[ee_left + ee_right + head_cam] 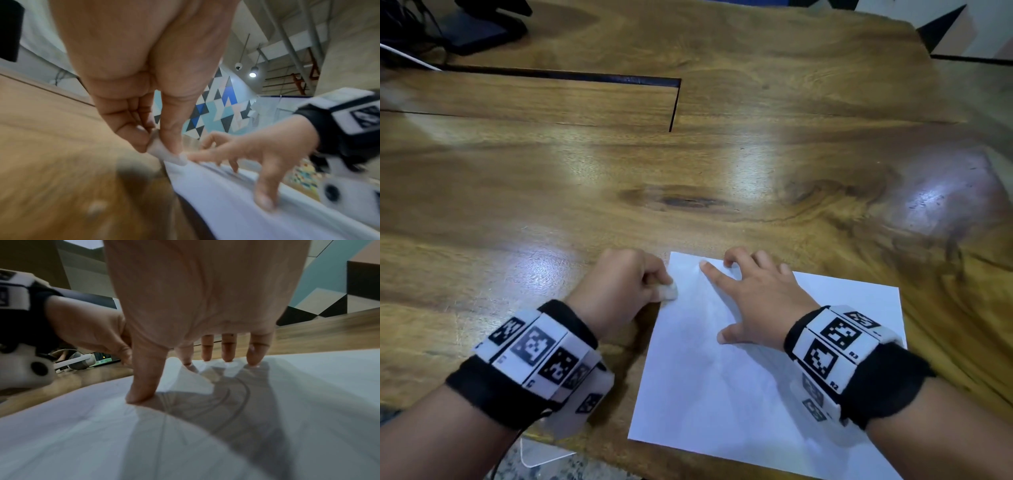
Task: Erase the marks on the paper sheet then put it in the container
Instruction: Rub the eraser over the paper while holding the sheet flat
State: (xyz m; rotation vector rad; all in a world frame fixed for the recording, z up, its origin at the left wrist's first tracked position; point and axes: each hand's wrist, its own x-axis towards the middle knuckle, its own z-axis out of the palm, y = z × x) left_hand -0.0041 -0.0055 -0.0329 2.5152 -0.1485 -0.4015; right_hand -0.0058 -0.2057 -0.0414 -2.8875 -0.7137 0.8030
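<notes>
A white paper sheet (739, 370) lies on the wooden table (688, 171) near its front edge. Faint curved pencil lines (236, 402) show on the sheet (102, 434) under my right palm. My right hand (753, 291) spreads over the paper's far part and presses it down with its fingertips (141, 395). My left hand (626, 281) pinches a small white eraser (667, 291) between thumb and curled fingers, at the paper's left edge. The left wrist view shows the eraser (162, 152) touching the sheet's edge (205, 186). No container is in view.
A dark device with cables (465, 31) sits at the table's far left corner. A dark seam (674, 102) runs through the tabletop's far part. Broad bare wood lies beyond the paper. A white object (544, 452) shows below the table's front edge.
</notes>
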